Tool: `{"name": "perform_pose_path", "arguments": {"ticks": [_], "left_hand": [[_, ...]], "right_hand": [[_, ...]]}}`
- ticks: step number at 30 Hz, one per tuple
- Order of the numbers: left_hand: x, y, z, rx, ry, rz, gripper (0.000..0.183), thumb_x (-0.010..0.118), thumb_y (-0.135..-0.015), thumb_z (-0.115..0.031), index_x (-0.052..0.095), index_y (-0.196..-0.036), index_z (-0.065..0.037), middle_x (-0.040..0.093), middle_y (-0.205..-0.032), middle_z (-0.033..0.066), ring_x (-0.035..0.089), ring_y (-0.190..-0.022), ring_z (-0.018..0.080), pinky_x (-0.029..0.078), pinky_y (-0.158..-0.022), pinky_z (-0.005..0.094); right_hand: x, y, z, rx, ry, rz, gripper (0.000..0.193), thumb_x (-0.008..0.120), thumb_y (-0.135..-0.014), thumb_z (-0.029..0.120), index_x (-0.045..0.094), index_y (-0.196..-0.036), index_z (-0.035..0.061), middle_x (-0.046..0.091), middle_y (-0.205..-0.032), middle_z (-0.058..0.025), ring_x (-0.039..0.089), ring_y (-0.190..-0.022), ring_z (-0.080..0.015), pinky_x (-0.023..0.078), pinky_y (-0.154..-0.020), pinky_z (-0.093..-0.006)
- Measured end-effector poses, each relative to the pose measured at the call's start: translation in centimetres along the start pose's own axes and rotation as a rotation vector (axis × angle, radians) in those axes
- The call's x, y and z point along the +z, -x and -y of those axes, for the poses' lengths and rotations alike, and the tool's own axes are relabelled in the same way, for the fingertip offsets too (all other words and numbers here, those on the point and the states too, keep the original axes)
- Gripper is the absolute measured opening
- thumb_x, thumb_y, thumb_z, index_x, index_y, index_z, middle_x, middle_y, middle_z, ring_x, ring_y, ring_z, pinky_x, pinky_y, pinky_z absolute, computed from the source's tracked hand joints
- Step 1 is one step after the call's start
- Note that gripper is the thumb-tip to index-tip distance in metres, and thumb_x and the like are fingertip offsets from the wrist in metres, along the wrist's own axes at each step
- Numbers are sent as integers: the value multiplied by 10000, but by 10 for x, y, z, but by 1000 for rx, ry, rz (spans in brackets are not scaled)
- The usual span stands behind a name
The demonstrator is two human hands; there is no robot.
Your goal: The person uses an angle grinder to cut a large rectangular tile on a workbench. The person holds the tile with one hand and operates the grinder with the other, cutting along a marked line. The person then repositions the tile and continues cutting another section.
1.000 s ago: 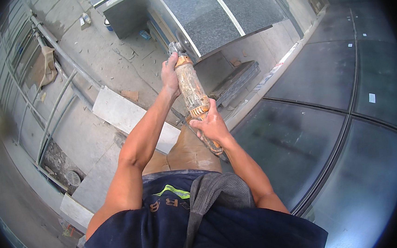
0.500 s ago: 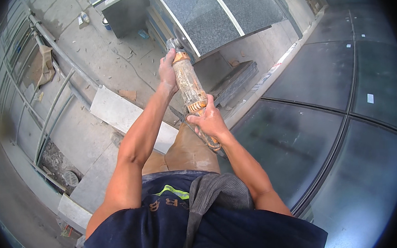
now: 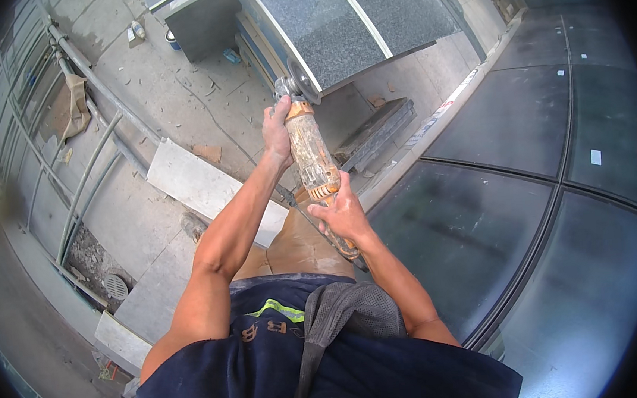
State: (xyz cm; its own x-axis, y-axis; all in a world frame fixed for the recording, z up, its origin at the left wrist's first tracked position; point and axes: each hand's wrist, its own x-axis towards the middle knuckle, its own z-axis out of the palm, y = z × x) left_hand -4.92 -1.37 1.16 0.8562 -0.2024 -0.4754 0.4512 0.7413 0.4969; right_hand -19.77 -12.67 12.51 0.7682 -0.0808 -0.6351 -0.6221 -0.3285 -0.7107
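Fingers of the bare left hand (image 3: 277, 133) curl around the head end of a long orange-and-grey angle grinder (image 3: 310, 151) with a dust-caked, cylindrical body. The bare right hand (image 3: 344, 213) closes around its orange rear handle, thumb laid across the top. The grinder slants up and slightly left in front of the person's brown trousers (image 3: 303, 245), its thin dark round disc (image 3: 305, 80) at the left edge of a dark grey speckled stone slab (image 3: 336, 44), close to the near corner; whether the disc touches the stone cannot be told.

Below the slab's near edge, a long dark stone block (image 3: 381, 136) lies on the pale grey concrete floor (image 3: 176, 98). Left of the grinder rests a pale rectangular board (image 3: 205, 185), its right end beside the trousers. Large dark glass panels (image 3: 477, 224) spread along the floor's right edge, while grey metal tubes (image 3: 113, 107) stand along its left side.
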Motion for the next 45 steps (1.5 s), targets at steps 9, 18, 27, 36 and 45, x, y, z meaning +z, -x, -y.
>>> {"name": "perform_pose_path", "arguments": {"ticks": [9, 18, 27, 36, 45], "left_hand": [[0, -23, -14, 64, -58, 8, 500, 546, -1048, -501, 612, -1102, -8, 687, -836, 147, 720, -649, 264, 623, -564, 401], [-6, -40, -14, 14, -33, 52, 492, 524, -1059, -494, 604, -1124, -13, 684, -851, 140, 711, -651, 251, 618, -567, 385], [2, -5, -6, 39, -28, 14, 471, 560, -1047, -474, 577, -1125, -10, 676, -888, 158, 709, -658, 263, 626, -578, 397], [5, 10, -2, 32, -30, -21, 463, 579, -1040, -474, 556, -1111, -16, 675, -886, 163, 710, -654, 271, 631, -581, 403], [-4, -13, -8, 21, 55, 54, 438, 655, -1006, -423, 476, -1119, -40, 668, -881, 187, 709, -632, 292, 632, -556, 428]], "right_hand": [[1, -25, 9, -36, 7, 13, 768, 794, -844, 143, 289, -1409, 19, 707, -905, -153, 666, -535, -220, 556, -553, -386], [-1, -36, 17, -13, 40, 11, 759, 795, -839, 144, 301, -1403, 24, 711, -907, -168, 674, -536, -243, 562, -573, -406], [-1, -7, 6, -3, 34, -2, 766, 791, -842, 116, 293, -1414, 7, 714, -916, -175, 672, -542, -229, 554, -536, -391], [-2, 6, 2, 16, -5, 12, 817, 785, -849, 109, 261, -1469, 13, 724, -948, -173, 666, -530, -216, 550, -514, -379], [2, -15, 1, 8, 15, 2, 841, 798, -837, 121, 261, -1471, -6, 718, -946, -187, 672, -532, -229, 560, -533, -389]]}}
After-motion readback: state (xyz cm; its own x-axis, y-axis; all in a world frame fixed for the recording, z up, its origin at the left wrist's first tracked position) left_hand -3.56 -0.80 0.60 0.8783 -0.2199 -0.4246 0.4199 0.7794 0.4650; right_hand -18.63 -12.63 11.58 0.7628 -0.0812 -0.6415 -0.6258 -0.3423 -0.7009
